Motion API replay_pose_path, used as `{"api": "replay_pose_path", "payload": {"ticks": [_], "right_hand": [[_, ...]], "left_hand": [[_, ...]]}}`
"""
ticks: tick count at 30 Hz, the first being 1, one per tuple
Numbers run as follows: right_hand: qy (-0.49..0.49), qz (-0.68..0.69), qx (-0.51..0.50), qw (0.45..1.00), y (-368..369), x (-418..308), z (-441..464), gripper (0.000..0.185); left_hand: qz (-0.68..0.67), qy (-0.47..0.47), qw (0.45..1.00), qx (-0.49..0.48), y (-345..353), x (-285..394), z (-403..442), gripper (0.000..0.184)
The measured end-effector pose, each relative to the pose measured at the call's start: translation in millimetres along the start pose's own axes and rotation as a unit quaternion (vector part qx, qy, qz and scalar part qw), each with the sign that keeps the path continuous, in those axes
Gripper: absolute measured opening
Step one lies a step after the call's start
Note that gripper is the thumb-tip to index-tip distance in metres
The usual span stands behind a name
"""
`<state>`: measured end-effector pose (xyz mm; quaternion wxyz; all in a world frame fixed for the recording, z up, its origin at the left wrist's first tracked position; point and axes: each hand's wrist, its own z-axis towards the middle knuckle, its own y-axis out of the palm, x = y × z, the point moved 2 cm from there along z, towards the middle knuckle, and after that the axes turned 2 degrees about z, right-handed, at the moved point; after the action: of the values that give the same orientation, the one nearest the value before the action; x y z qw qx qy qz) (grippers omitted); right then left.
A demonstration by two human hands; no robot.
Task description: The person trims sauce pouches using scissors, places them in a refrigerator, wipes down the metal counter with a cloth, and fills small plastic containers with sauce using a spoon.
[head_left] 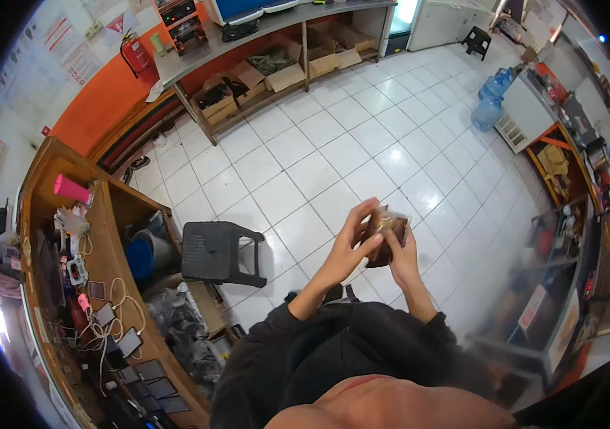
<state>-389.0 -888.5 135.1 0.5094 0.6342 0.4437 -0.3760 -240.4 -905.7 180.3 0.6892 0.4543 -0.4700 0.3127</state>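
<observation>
Out in front of my body, above the tiled floor, both hands meet on a small brown packet (392,222) with a shiny, clear-looking edge. What is inside the packet cannot be made out. My left hand (353,239) grips it from the left, with the thumb across its near face. On the other side my right hand (403,256) closes round the lower right part, its thumb pressed on the front. Parts of the fingers are hidden behind the packet.
A black plastic stool (212,252) stands on the left, beside a wooden counter (122,286) crowded with phones and cables. Boxes (276,68) fill the shelf under the far metal table (262,32). Blue water jugs (489,113) and a glass display case (526,314) are on the right.
</observation>
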Motion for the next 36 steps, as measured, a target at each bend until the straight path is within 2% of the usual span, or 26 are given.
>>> {"api": "replay_pose_path", "payload": {"ticks": [1,2,4,6,8,9,10,11,12,14,15,16,17,18,19,20,22,23,24,26,27,29,30,32,34,36], "right_hand": [[-0.08,-0.143,0.014,0.986,-9.0,-6.8,19.7,0.039],[-0.073,-0.144,0.007,0.987,-12.4,-11.3,40.1,0.039],[-0.131,-0.13,-0.029,0.982,-6.7,-23.0,76.2,0.037],[-0.08,-0.126,-0.059,0.987,-4.0,-35.1,117.7,0.04],[-0.101,-0.158,-0.085,0.979,-21.9,-24.7,180.8,0.048],[-0.112,-0.155,-0.076,0.979,-33.8,-29.4,209.0,0.048],[-0.066,-0.16,-0.088,0.981,-44.4,-35.7,235.9,0.051],[-0.015,-0.16,-0.098,0.982,-52.3,-42.8,256.5,0.054],[-0.029,-0.152,-0.087,0.984,-60.8,-54.5,279.2,0.054],[0.024,-0.033,-0.066,0.997,-86.7,-84.8,333.2,0.059],[0.024,-0.017,-0.047,0.998,-98.8,-105.1,356.4,0.059],[0.011,-0.022,-0.034,0.999,-109.6,-130.1,381.7,0.059],[-0.113,-0.211,0.025,0.971,-120.4,-156.9,397.6,0.057],[-0.224,-0.392,0.082,0.889,-130.1,-179.9,412.5,0.056],[-0.242,-0.389,0.12,0.881,-139.8,-199.1,427.6,0.053],[-0.236,-0.39,0.133,0.88,-147.8,-208.9,442.8,0.053],[-0.332,-0.446,0.194,0.808,-164.0,-226.8,478.6,0.049],[-0.306,-0.433,0.178,0.829,-171.0,-225.8,500.9,0.046],[-0.313,-0.458,0.182,0.812,-181.6,-219.1,526.7,0.046],[-0.29,-0.413,0.22,0.835,-204.9,-222.6,570.6,0.044],[-0.282,-0.414,0.224,0.836,-216.2,-228.3,591.5,0.044],[-0.272,-0.346,0.215,0.872,-239.1,-247.6,643.8,0.042],[-0.269,-0.348,0.213,0.872,-246.4,-256.5,663.2,0.042],[-0.318,-0.368,0.226,0.844,-267.7,-286.1,720.6,0.04],[-0.344,-0.339,0.216,0.848,-282.2,-311.9,784.3,0.041],[-0.386,-0.33,0.162,0.846,-284.5,-320.5,846.5,0.045]], "left_hand": [[0.034,-0.035,0.998,0.027,3.8,0.4,19.1,0.07],[0.033,-0.037,0.998,0.036,5.4,-10.3,40.6,0.07],[0.088,-0.018,0.993,0.078,-1.1,-38.3,79.5,0.07],[0.04,-0.034,0.991,0.121,-16.8,-73.4,119.3,0.069],[-0.132,-0.102,0.969,0.185,-37.1,-103.4,169.0,0.069],[-0.142,-0.126,0.958,0.215,-38.6,-104.5,196.7,0.055],[-0.136,-0.124,0.962,0.201,-47.0,-118.5,226.7,0.055],[-0.23,-0.214,0.935,0.163,-58.2,-144.1,251.1,0.049],[-0.314,-0.298,0.893,0.121,-69.3,-160.8,279.5,0.045],[-0.363,-0.302,0.874,0.115,-69.8,-181.4,347.1,0.044],[-0.397,-0.301,0.866,0.045,-66.5,-183.6,380.3,0.043],[-0.397,-0.303,0.866,0.027,-62.6,-189.2,420.4,0.043],[-0.398,-0.312,0.862,0.038,-53.2,-187.2,449.8,0.042],[-0.397,-0.323,0.857,0.049,-46.4,-190.6,479.0,0.041],[-0.413,-0.339,0.845,-0.025,-44.9,-199.3,509.9,0.047],[-0.413,-0.35,0.84,-0.032,-33.0,-194.7,540.2,0.047],[-0.327,-0.296,0.896,-0.043,3.2,-174.8,603.4,0.053],[-0.348,-0.286,0.887,-0.102,14.8,-174.9,630.6,0.057],[-0.36,-0.304,0.873,-0.125,24.2,-180.3,654.7,0.053],[-0.356,-0.363,0.852,-0.126,26.2,-206.0,702.3,0.05],[-0.352,-0.402,0.838,-0.113,22.2,-222.7,721.5,0.046],[-0.346,-0.456,0.814,-0.101,1.9,-260.0,768.8,0.043],[-0.367,-0.448,0.81,-0.092,-9.0,-273.6,792.4,0.045],[-0.368,-0.398,0.84,-0.015,-27.9,-282.1,848.9,0.046],[-0.382,-0.362,0.85,0.011,-51.2,-280.8,907.8,0.046],[-0.386,-0.33,0.86,0.049,-84.1,-266.7,957.7,0.046]]}}
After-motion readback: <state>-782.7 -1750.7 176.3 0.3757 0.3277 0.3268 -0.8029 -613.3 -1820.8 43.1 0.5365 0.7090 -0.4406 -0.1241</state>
